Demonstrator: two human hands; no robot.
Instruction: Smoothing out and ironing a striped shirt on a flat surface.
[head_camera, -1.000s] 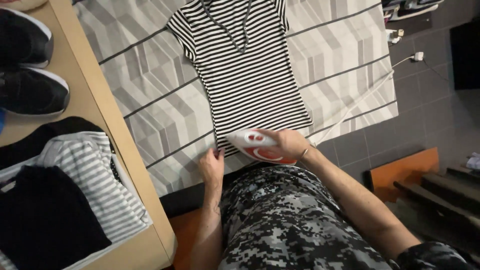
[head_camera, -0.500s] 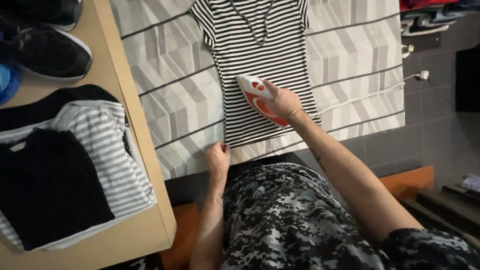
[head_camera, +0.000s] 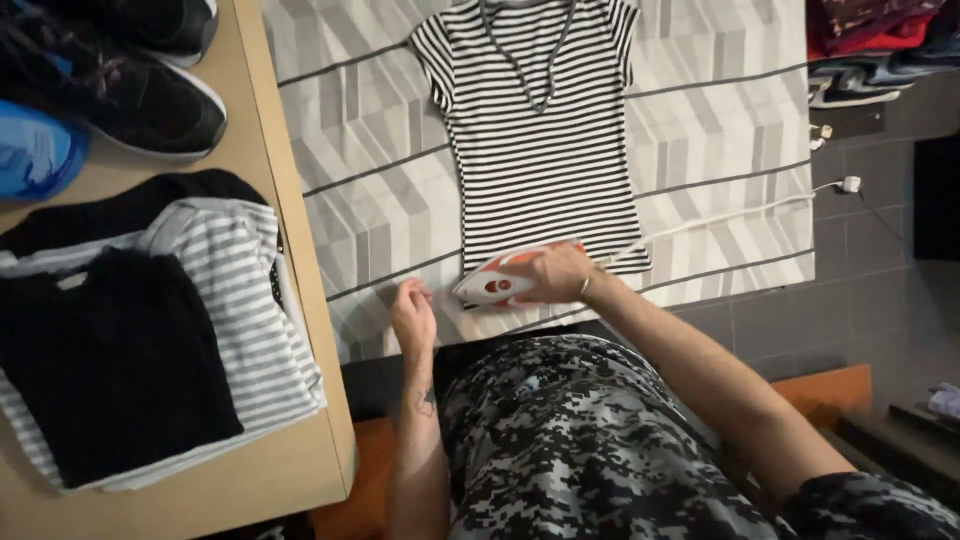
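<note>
One striped shirt (head_camera: 540, 150) lies flat on the patterned sheet (head_camera: 720, 130). One iron (head_camera: 500, 282) sits at its 6 o'clock hem, right hand (head_camera: 555, 272) clasped around it. Left hand (head_camera: 412, 315), fingers spread, presses the sheet at 8 o'clock. Desk (head_camera: 290, 200) at 9 o'clock: three shoes (head_camera: 130, 90), one stack of folded clothes (head_camera: 130, 330).

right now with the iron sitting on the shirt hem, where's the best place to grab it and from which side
Probably by the top handle of the iron, coming from above on the person's side. It lies flat, soleplate down, on the hem of the striped shirt, so only the top is safe. The right hand already grips there; the left hand rests flat on the patterned ironing cover.
</note>
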